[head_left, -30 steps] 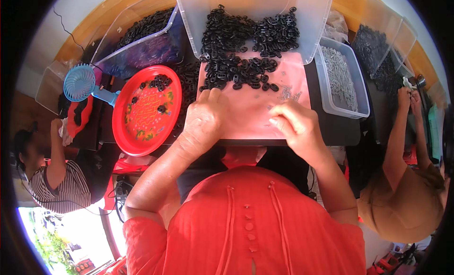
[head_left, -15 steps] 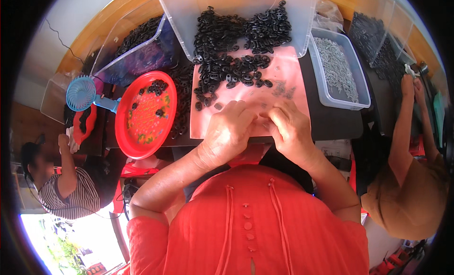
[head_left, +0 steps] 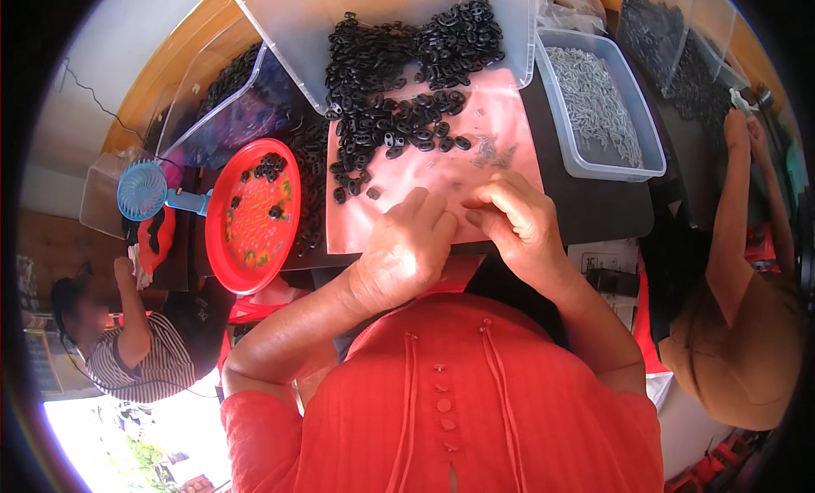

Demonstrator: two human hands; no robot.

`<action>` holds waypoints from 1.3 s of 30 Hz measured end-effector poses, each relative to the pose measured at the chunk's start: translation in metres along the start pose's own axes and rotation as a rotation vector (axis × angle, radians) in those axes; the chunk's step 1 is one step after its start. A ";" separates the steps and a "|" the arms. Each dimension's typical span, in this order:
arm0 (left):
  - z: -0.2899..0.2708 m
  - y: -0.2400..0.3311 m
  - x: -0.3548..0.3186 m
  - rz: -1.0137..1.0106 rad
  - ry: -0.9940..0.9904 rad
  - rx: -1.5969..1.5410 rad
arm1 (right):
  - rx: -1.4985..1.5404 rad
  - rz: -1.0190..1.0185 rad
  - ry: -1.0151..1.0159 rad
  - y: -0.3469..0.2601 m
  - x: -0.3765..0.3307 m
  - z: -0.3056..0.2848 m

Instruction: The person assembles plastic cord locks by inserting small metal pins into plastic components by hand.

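Bright daylight (head_left: 85, 438) glares lower left — a pale wall (head_left: 55, 98) rises beyond the dark table (head_left: 594, 217)

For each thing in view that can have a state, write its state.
Left hand: fingers curled, contents hidden
Right hand: fingers bent, contents unclear
Pink sheet: flat, partly covered
Large clear box: open, black pieces spilling out
Clear bin: lidless, holding silvery pieces
Red tray: sparsely filled
Blue fan: spin unclear

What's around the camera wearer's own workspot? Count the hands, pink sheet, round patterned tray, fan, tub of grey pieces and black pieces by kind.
Hands: 2 (left hand, right hand)
Pink sheet: 1
Red tray: 1
Blue fan: 1
Tub of grey pieces: 1
Black pieces: too many to count
Total counted: 6
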State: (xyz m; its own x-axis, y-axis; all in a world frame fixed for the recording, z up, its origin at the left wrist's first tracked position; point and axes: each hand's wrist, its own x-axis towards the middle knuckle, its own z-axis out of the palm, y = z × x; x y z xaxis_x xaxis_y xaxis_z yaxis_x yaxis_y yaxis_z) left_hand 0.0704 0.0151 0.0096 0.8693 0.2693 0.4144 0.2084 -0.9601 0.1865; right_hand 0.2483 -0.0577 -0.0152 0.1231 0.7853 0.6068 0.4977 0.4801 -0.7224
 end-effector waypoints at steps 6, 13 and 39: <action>-0.003 0.008 0.004 -0.045 0.004 -0.056 | 0.007 -0.004 -0.009 0.000 0.000 -0.003; 0.001 0.008 0.005 0.027 -0.001 0.045 | 0.047 0.020 0.005 0.000 -0.001 -0.002; -0.025 0.027 -0.015 -1.004 0.238 -1.209 | 0.214 0.027 -0.105 -0.015 -0.001 0.019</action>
State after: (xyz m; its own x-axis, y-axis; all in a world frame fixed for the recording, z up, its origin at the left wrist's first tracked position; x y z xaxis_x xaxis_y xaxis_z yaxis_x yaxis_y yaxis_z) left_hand 0.0514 -0.0133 0.0308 0.4927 0.8457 -0.2051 0.0647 0.1994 0.9778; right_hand 0.2244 -0.0584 -0.0118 0.0380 0.8300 0.5565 0.3004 0.5216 -0.7985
